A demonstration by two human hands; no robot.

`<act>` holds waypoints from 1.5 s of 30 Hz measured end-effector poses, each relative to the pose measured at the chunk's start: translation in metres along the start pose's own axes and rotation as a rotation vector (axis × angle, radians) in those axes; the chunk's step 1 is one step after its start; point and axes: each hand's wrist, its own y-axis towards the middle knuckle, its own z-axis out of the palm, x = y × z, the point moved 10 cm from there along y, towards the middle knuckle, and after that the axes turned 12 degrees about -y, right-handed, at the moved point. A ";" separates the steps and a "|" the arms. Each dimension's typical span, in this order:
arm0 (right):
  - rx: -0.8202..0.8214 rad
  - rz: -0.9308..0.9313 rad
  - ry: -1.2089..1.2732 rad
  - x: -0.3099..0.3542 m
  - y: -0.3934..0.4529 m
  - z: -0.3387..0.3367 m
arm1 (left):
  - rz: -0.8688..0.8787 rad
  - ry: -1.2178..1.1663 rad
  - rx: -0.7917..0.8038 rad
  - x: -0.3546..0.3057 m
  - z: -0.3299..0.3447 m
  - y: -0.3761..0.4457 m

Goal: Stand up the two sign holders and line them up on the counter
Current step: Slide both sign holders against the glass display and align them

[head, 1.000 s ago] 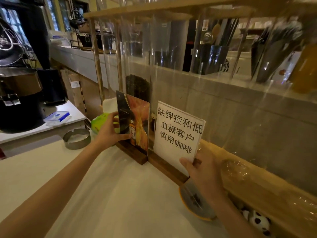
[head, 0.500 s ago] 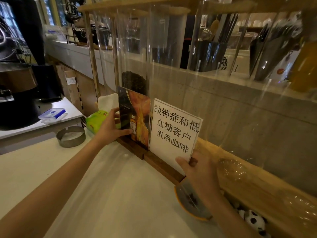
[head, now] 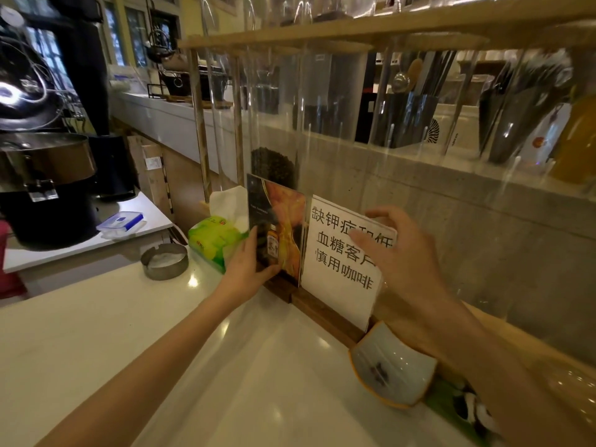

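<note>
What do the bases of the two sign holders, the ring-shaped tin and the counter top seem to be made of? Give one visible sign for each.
Sign holder bases: dark brown wood by the look, matt and blocky.
Ring-shaped tin: metal, probably steel, with a dull grey brushed sheen.
Counter top: pale, smooth, glossy, mirroring lights; stone or a solid composite, I cannot tell which.

Tissue pack [head: 214, 241]: green, on my counter's far edge, a white tissue sticking up from its top.
Metal ring [head: 165, 261]: round and low, on the counter near the tissue pack.
Ceramic bowl [head: 392, 366]: pale with an orange rim, tipped on its side.
Plastic box [head: 121, 222]: clear with a blue lid, on the lower side table.
Coffee roaster [head: 42, 175]: dark drum machine, beside that box.
Coffee beans [head: 274, 167]: dark heap inside a clear tube.
</note>
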 end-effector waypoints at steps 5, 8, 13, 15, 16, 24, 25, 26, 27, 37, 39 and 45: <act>0.046 -0.262 -0.299 0.065 0.044 0.011 | -0.056 0.047 -0.008 0.003 0.005 -0.017; 0.227 -0.365 -0.429 0.087 0.060 0.050 | -0.099 -0.052 -0.094 0.008 0.002 -0.024; 0.388 -0.332 -0.461 0.087 0.074 0.092 | -0.177 -0.117 -0.132 0.017 0.007 -0.032; 0.393 -0.332 -0.496 0.084 0.079 0.100 | -0.171 -0.138 -0.154 0.017 0.007 -0.033; 0.386 -0.345 -0.530 0.083 0.080 0.103 | -0.167 -0.131 -0.154 0.018 0.007 -0.032; 0.343 -0.392 -0.616 0.083 0.087 0.107 | -0.185 -0.092 -0.109 0.020 0.012 -0.031; 0.339 -0.394 -0.618 0.083 0.087 0.107 | -0.189 -0.090 -0.102 0.020 0.012 -0.031; 0.338 -0.394 -0.617 0.082 0.088 0.107 | -0.195 -0.089 -0.095 0.021 0.013 -0.031; 0.340 -0.393 -0.615 0.082 0.088 0.107 | -0.196 -0.090 -0.090 0.020 0.014 -0.031; 0.316 -0.365 -0.571 0.082 0.090 0.104 | -0.170 -0.103 -0.088 0.014 0.018 -0.031; 0.317 -0.358 -0.569 0.082 0.089 0.103 | -0.160 -0.092 -0.087 0.012 0.018 -0.031; 0.407 -0.331 -0.549 0.080 0.085 0.098 | -0.183 -0.026 -0.050 0.016 0.023 -0.030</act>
